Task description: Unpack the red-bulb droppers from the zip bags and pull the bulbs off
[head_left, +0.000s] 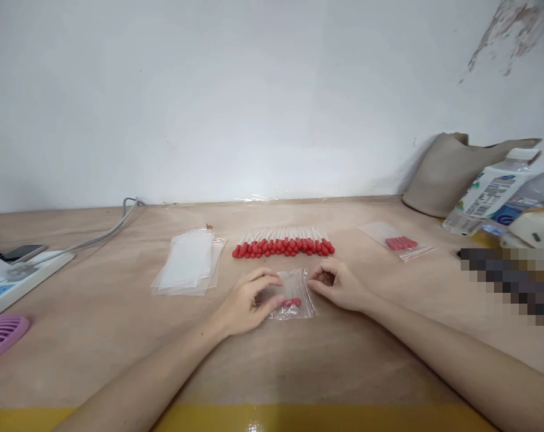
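A small clear zip bag [294, 279] with a few red-headed pieces [292, 302] inside lies on the table between my hands. My left hand [251, 300] is at its left side, thumb and fingers apart, the thumb at the bag near the red heads. At the bag's red-striped zip edge, the thumb and forefinger of my right hand [337, 283] are pinched together. Just beyond lies a row of thin white sticks with red heads [284, 246]. To the left is a stack of flat clear zip bags [186, 261]. Another zip bag [380, 231] on the right holds several red-headed pieces [401, 243].
On the far left are a white power strip [33, 279] with a grey cable [96, 240], a phone [26, 252] and a purple slotted item [4, 336]. A taupe bag-like container [452, 174] and a labelled plastic bottle [490, 192] stand at the right, by the wall.
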`<move>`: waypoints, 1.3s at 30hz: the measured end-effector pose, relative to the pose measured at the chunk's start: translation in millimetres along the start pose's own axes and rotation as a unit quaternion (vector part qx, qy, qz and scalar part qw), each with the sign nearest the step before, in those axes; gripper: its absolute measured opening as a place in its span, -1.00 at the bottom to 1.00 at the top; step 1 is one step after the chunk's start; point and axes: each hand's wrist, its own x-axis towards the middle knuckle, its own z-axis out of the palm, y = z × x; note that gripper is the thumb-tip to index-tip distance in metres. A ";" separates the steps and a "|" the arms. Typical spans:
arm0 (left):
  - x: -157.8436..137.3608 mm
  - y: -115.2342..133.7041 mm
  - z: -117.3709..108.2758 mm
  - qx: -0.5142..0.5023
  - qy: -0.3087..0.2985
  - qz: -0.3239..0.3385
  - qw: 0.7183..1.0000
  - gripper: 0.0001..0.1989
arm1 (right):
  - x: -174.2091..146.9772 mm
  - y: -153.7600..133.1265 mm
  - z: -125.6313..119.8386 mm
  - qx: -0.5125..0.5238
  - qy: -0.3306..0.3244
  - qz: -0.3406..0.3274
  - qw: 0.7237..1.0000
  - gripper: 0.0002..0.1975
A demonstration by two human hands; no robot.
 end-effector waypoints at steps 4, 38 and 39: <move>-3.1 5.2 6.6 -0.018 -0.086 -0.012 0.996 -0.58 | -3.1 -6.5 -1.5 0.023 -0.071 -0.042 0.996 -0.87; 13.0 -5.5 -11.4 0.077 -0.025 -0.071 0.994 -0.70 | 80.2 -26.3 4.0 -0.158 0.172 -0.079 0.969 -0.90; 17.3 -14.0 -14.5 0.109 0.027 -0.085 0.990 -0.73 | 84.9 -27.5 11.4 -0.196 0.163 -0.081 0.964 -0.89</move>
